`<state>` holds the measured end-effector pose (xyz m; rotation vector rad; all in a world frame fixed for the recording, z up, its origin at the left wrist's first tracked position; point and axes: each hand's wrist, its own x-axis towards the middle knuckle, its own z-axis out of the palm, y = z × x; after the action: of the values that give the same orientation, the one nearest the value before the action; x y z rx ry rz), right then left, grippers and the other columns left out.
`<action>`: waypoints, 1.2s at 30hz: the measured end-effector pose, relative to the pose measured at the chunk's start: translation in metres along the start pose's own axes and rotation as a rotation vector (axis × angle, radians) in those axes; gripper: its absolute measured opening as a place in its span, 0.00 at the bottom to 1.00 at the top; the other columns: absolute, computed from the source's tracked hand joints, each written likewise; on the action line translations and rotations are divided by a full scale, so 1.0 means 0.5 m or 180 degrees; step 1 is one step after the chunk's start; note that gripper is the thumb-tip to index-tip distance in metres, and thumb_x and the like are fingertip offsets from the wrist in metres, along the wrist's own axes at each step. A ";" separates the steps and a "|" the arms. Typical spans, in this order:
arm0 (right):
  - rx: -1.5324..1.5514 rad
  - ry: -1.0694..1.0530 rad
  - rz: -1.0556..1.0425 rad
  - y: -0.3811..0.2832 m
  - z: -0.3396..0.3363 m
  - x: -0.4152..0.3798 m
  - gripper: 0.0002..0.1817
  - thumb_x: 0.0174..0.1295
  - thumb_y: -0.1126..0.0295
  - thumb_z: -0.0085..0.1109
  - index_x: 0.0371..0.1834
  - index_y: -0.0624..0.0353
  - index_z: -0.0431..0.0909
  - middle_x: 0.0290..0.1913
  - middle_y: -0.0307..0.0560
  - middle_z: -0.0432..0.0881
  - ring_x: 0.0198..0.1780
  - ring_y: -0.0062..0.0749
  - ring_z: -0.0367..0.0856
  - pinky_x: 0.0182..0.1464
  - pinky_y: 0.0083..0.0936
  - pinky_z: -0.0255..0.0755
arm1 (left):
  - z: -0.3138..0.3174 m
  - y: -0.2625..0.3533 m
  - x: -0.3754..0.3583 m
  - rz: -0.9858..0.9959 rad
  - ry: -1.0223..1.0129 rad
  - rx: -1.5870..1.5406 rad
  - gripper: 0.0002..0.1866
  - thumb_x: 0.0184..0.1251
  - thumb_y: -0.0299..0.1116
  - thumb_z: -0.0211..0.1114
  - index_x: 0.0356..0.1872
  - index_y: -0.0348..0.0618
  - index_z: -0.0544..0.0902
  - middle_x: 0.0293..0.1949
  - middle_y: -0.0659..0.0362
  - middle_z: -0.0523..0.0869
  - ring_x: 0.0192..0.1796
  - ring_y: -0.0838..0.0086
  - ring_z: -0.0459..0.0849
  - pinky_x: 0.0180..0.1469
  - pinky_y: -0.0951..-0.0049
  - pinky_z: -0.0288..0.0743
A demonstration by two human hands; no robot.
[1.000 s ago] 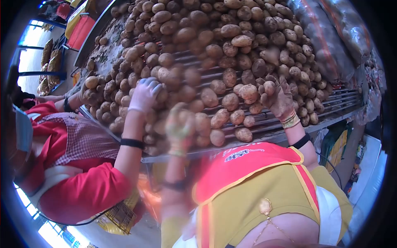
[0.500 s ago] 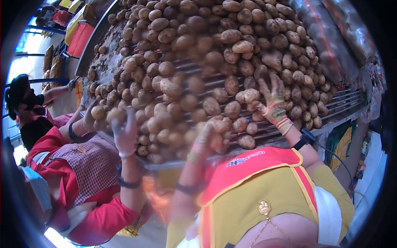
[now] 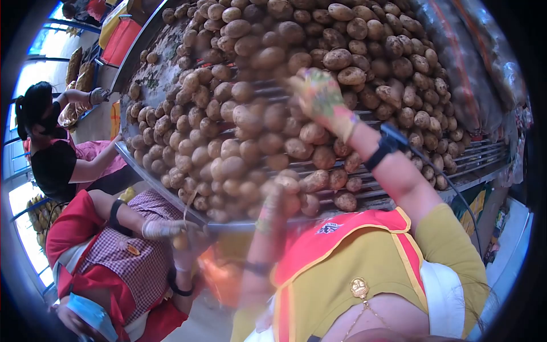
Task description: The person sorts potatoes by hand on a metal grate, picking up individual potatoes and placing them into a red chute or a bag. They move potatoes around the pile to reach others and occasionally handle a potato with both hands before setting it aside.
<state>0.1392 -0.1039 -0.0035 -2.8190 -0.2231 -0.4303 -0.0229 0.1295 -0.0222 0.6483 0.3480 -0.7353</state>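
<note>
A heap of potatoes (image 3: 299, 148) spread across the middle and top of the frame on a slatted metal table (image 3: 484, 151), cut off by the top edge. At the lower centre a dark-and-white print (image 3: 329, 228) marked the red bib (image 3: 373, 223), too small and creased to read. The right hand (image 3: 323, 98), gloved in a green and pink pattern, reached over the potatoes just above centre; its fingertips were smeared, so I could not tell whether it was spread or closed on one. The left hand (image 3: 270, 208), fainter, was beside the potatoes at the table's lower edge, its grip equally impossible to tell. Haze blurred the potatoes left of centre. Sacks (image 3: 450, 74) at the upper right ran out of view, contents unclear. At the lower left a co-worker (image 3: 68, 236) in a checked apron (image 3: 117, 268) held gloved hands (image 3: 159, 229) close together, partly blurred; another person (image 3: 54, 157) was at the far left, face partly hidden by a black mask (image 3: 50, 121)
</note>
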 end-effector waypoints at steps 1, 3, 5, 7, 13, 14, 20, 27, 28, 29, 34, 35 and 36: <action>-0.0154 -0.0021 0.0144 0.015 0.028 0.017 0.07 0.58 0.60 0.62 0.35 0.49 0.82 0.43 0.48 0.81 0.44 0.46 0.81 0.44 0.41 0.73 | 0.005 0.007 -0.001 0.0016 0.0070 0.0000 0.25 0.68 0.57 0.66 0.40 0.42 0.78 0.47 0.55 0.76 0.39 0.65 0.79 0.39 0.64 0.77; -0.0188 -0.0469 0.0368 0.006 0.041 0.037 0.13 0.62 0.55 0.58 0.33 0.50 0.85 0.42 0.51 0.84 0.44 0.47 0.83 0.45 0.41 0.75 | 0.018 0.023 -0.001 -0.0005 0.0246 -0.0028 0.24 0.68 0.56 0.67 0.39 0.41 0.78 0.48 0.54 0.76 0.40 0.64 0.79 0.40 0.64 0.77; 0.0271 -0.1405 0.0098 0.005 0.038 0.028 0.18 0.63 0.52 0.55 0.33 0.53 0.86 0.39 0.55 0.86 0.45 0.50 0.84 0.47 0.43 0.76 | 0.015 0.023 0.004 0.0017 0.0251 0.0064 0.24 0.67 0.55 0.68 0.40 0.42 0.78 0.48 0.54 0.77 0.40 0.64 0.79 0.42 0.64 0.77; 0.1135 -0.1518 0.0058 0.024 0.054 -0.027 0.17 0.66 0.55 0.52 0.33 0.55 0.84 0.39 0.57 0.85 0.45 0.51 0.84 0.50 0.46 0.77 | -0.006 0.026 0.002 -0.0012 0.0166 0.0224 0.23 0.67 0.54 0.68 0.41 0.42 0.77 0.48 0.54 0.77 0.41 0.65 0.79 0.46 0.63 0.77; 0.0896 -0.0870 0.0425 0.015 0.033 -0.026 0.13 0.64 0.61 0.54 0.43 0.56 0.81 0.46 0.59 0.84 0.50 0.54 0.83 0.53 0.47 0.77 | -0.094 0.004 -0.039 -0.0585 0.0031 -0.0317 0.26 0.68 0.59 0.66 0.46 0.45 0.76 0.49 0.56 0.80 0.50 0.67 0.78 0.61 0.60 0.72; 0.0828 -0.1402 0.0499 0.002 0.032 -0.002 0.13 0.63 0.62 0.54 0.44 0.56 0.81 0.46 0.59 0.84 0.51 0.54 0.83 0.53 0.47 0.77 | -0.109 0.000 -0.039 -0.0653 -0.0075 -0.0452 0.26 0.68 0.59 0.66 0.46 0.45 0.77 0.50 0.57 0.80 0.50 0.67 0.78 0.59 0.61 0.73; 0.0677 -0.2575 0.0170 -0.016 0.060 0.062 0.27 0.55 0.60 0.57 0.59 0.55 0.80 0.54 0.64 0.82 0.56 0.56 0.82 0.59 0.45 0.76 | -0.019 0.022 0.015 -0.0544 -0.0360 -0.0325 0.25 0.64 0.55 0.71 0.49 0.47 0.77 0.51 0.60 0.76 0.53 0.67 0.78 0.49 0.61 0.75; 0.1799 -0.2291 0.0265 0.020 0.001 -0.019 0.31 0.55 0.58 0.65 0.63 0.57 0.73 0.57 0.61 0.79 0.58 0.56 0.80 0.59 0.42 0.74 | 0.034 0.043 0.095 0.0607 -0.0596 0.0463 0.16 0.73 0.47 0.65 0.49 0.47 0.77 0.47 0.63 0.77 0.49 0.76 0.75 0.43 0.71 0.72; 0.1795 -0.2195 0.0444 0.020 -0.008 -0.032 0.31 0.57 0.58 0.64 0.63 0.58 0.73 0.57 0.62 0.79 0.59 0.56 0.79 0.60 0.43 0.73 | 0.031 0.053 0.117 0.0877 -0.0690 0.0670 0.14 0.75 0.47 0.63 0.48 0.48 0.77 0.44 0.65 0.77 0.43 0.80 0.75 0.40 0.75 0.70; 0.1778 -0.2100 0.0629 0.023 -0.019 -0.048 0.30 0.58 0.57 0.64 0.62 0.59 0.73 0.58 0.63 0.79 0.60 0.56 0.78 0.61 0.43 0.72 | 0.016 0.064 0.132 0.0863 -0.0652 0.0380 0.16 0.75 0.49 0.62 0.49 0.48 0.77 0.47 0.63 0.77 0.45 0.78 0.74 0.43 0.74 0.70; 0.2190 -0.0483 0.0699 -0.033 -0.095 -0.128 0.26 0.66 0.55 0.59 0.62 0.58 0.74 0.45 0.53 0.77 0.50 0.47 0.78 0.57 0.39 0.71 | -0.017 0.088 0.136 0.0694 -0.0551 -0.1023 0.23 0.75 0.59 0.58 0.51 0.48 0.77 0.38 0.66 0.70 0.38 0.79 0.66 0.39 0.74 0.62; 0.2513 -0.0814 0.0963 -0.068 -0.123 -0.140 0.26 0.68 0.55 0.56 0.64 0.58 0.73 0.53 0.54 0.78 0.56 0.48 0.77 0.60 0.40 0.70 | -0.017 0.076 0.113 0.0707 -0.0715 -0.1025 0.23 0.75 0.59 0.58 0.49 0.49 0.77 0.35 0.66 0.71 0.35 0.79 0.68 0.37 0.74 0.64; 0.2531 -0.0762 0.0461 -0.096 -0.125 -0.160 0.26 0.69 0.55 0.54 0.64 0.60 0.73 0.56 0.54 0.77 0.57 0.46 0.77 0.62 0.40 0.68 | -0.017 0.065 0.090 0.0719 -0.0879 -0.1026 0.22 0.74 0.58 0.58 0.47 0.49 0.77 0.32 0.66 0.72 0.32 0.80 0.69 0.34 0.74 0.66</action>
<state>0.0379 -0.0856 0.0408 -2.0723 -0.1824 0.0414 0.0309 0.1306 -0.0378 0.2699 0.1305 -0.5279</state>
